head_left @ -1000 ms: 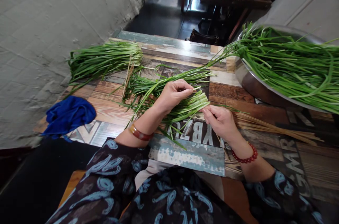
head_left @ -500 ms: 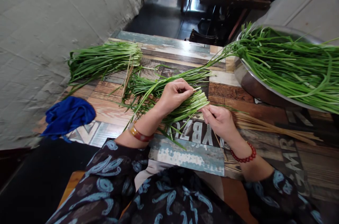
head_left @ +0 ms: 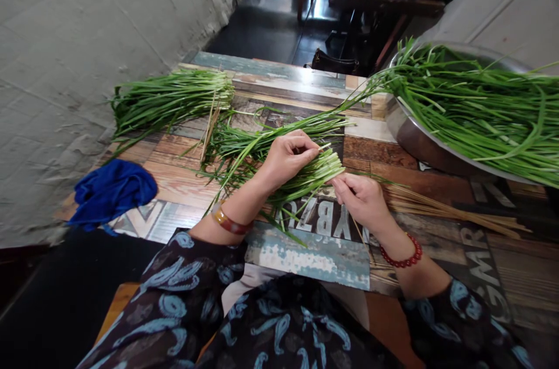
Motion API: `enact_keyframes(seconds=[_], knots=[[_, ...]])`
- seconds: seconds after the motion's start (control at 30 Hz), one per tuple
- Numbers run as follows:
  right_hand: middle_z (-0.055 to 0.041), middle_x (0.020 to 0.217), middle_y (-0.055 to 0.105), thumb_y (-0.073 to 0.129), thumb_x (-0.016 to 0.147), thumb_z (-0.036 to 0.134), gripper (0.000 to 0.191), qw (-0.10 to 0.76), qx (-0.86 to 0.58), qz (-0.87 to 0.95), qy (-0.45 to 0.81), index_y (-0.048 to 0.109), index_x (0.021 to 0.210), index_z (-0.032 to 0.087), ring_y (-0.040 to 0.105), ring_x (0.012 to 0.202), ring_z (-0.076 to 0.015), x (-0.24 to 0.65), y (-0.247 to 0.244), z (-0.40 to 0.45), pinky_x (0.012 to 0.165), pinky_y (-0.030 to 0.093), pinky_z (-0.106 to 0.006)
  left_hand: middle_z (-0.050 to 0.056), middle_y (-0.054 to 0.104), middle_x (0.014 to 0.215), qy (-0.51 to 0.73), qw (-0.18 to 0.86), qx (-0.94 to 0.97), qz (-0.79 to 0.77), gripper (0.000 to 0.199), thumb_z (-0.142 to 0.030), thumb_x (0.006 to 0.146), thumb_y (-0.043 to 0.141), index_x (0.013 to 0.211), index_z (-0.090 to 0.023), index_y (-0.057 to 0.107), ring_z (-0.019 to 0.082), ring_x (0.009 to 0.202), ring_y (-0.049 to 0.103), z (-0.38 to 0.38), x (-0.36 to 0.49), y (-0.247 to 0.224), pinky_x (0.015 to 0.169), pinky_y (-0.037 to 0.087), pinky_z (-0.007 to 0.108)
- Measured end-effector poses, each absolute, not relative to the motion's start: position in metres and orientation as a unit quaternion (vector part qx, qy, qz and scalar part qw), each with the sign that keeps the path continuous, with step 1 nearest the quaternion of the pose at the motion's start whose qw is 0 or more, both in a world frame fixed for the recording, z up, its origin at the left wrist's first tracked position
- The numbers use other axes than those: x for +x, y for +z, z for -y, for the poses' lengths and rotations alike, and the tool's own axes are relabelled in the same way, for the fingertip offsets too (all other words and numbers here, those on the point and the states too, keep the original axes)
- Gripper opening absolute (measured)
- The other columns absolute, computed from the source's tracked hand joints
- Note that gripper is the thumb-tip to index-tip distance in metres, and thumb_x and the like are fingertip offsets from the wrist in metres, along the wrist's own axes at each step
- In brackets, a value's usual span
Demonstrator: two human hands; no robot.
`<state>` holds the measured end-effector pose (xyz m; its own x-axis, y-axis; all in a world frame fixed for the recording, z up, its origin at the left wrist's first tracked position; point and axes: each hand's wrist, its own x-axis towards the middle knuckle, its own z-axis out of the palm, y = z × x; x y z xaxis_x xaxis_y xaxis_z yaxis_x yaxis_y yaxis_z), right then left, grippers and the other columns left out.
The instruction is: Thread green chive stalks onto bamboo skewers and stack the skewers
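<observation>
My left hand (head_left: 292, 158) is closed over a bunch of garlic chives (head_left: 321, 170), thumb and forefinger pinched near the pale cut ends. At those ends my right hand (head_left: 360, 197) is closed in a pinch, its fingertips touching the bunch's edge. A thin bamboo skewer (head_left: 361, 234) sticks out below the right palm; its other end is hidden by the fingers and chives. Loose chives (head_left: 244, 139) lie just behind the left hand. Farther left rests a thicker bundle of chives (head_left: 174, 95) with its pale ends to the right.
A metal basin (head_left: 406, 130) heaped with chives stands at the right. Bamboo skewers (head_left: 454, 212) lie in front of it, and other thin sticks (head_left: 210, 131) lie by the left bundle. A blue cloth (head_left: 114, 190) is at the table's (head_left: 305, 255) left edge, near the wall.
</observation>
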<state>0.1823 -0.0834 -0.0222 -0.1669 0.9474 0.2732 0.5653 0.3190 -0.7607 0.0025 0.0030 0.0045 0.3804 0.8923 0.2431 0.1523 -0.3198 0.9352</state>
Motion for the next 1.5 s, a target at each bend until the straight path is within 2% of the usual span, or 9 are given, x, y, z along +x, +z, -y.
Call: enact_keyframes(seconds=[0.13,0.37,0.57,0.73,0.97,1.1,1.17,1.37,1.5], knots=[[0.0023,0.051,0.054,0.045,0.097,0.031,0.037,0.38,-0.519,0.721,0.258,0.054,0.063,0.02,0.05,0.049,-0.0107,0.183,-0.023,0.083,0.055,0.038,-0.024,0.003,0.062,0.072,0.388,0.455,0.719,-0.355,0.015,-0.022,0.077,0.064,0.066,-0.014,0.069,0.013,0.072,0.054,-0.004,0.002,0.005,0.07,0.041,0.027],[0.0027,0.054,0.053,0.045,0.098,0.033,0.036,0.384,-0.506,0.712,0.298,0.062,0.07,0.018,0.05,0.052,-0.0103,0.187,-0.025,0.081,0.056,0.038,-0.023,0.005,0.064,0.078,0.348,0.549,0.689,-0.319,0.02,-0.03,0.076,0.069,0.067,-0.012,0.067,0.013,0.073,0.056,-0.009,-0.004,0.002,0.069,0.042,0.025],[0.0031,0.056,0.054,0.047,0.097,0.036,0.033,0.378,-0.492,0.704,0.345,0.071,0.085,0.016,0.049,0.052,-0.0095,0.19,-0.024,0.078,0.054,0.038,-0.022,0.005,0.069,0.084,0.277,0.68,0.614,-0.291,0.038,-0.04,0.071,0.076,0.096,-0.011,0.072,0.013,0.073,0.059,-0.007,-0.003,0.007,0.071,0.046,0.025],[0.0006,0.06,0.061,0.049,0.095,0.038,0.036,0.377,-0.497,0.711,0.326,0.073,0.079,0.015,0.053,0.054,-0.01,0.19,-0.017,0.076,0.055,0.039,-0.022,0.0,0.061,0.063,0.245,0.668,0.624,-0.324,0.034,-0.041,0.07,0.077,0.07,-0.009,0.069,0.008,0.057,0.05,-0.009,-0.006,0.007,0.056,0.037,0.02],[-0.0021,0.07,0.07,0.051,0.094,0.032,0.03,0.403,-0.514,0.703,0.282,0.075,0.085,0.016,0.061,0.06,-0.0125,0.197,-0.019,0.076,0.061,0.045,-0.023,0.0,0.064,0.064,0.307,0.656,0.586,-0.364,0.031,-0.038,0.067,0.082,0.072,-0.01,0.07,0.006,0.056,0.05,-0.013,-0.016,0.006,0.055,0.036,0.018],[-0.0044,0.08,0.075,0.052,0.094,0.029,0.027,0.44,-0.508,0.701,0.238,0.075,0.084,0.017,0.067,0.071,-0.0158,0.198,-0.023,0.074,0.067,0.048,-0.025,0.006,0.074,0.085,0.265,0.683,0.592,-0.335,0.038,-0.033,0.065,0.085,0.096,-0.013,0.075,0.015,0.077,0.065,-0.014,-0.014,0.012,0.076,0.048,0.025],[-0.0048,0.082,0.075,0.052,0.094,0.028,0.027,0.456,-0.5,0.704,0.216,0.074,0.083,0.018,0.069,0.075,-0.0168,0.197,-0.022,0.073,0.068,0.048,-0.026,0.008,0.075,0.089,0.241,0.686,0.598,-0.336,0.04,-0.032,0.064,0.086,0.098,-0.014,0.075,0.018,0.083,0.068,-0.013,-0.011,0.016,0.081,0.05,0.029],[-0.0035,0.081,0.075,0.056,0.091,0.023,0.019,0.473,-0.508,0.698,0.175,0.074,0.087,0.018,0.069,0.072,-0.0162,0.199,-0.016,0.075,0.068,0.048,-0.025,0.009,0.075,0.078,0.22,0.637,0.643,-0.364,0.025,-0.034,0.072,0.08,0.079,-0.01,0.077,0.015,0.07,0.066,-0.01,-0.003,0.034,0.072,0.05,0.026],[-0.0042,0.089,0.076,0.055,0.092,0.026,0.02,0.481,-0.507,0.696,0.167,0.074,0.09,0.019,0.07,0.081,-0.0189,0.205,-0.017,0.073,0.073,0.05,-0.028,0.011,0.076,0.084,0.211,0.646,0.637,-0.364,0.031,-0.036,0.071,0.081,0.088,-0.011,0.078,0.018,0.075,0.068,-0.007,-0.004,0.044,0.071,0.052,0.028]])
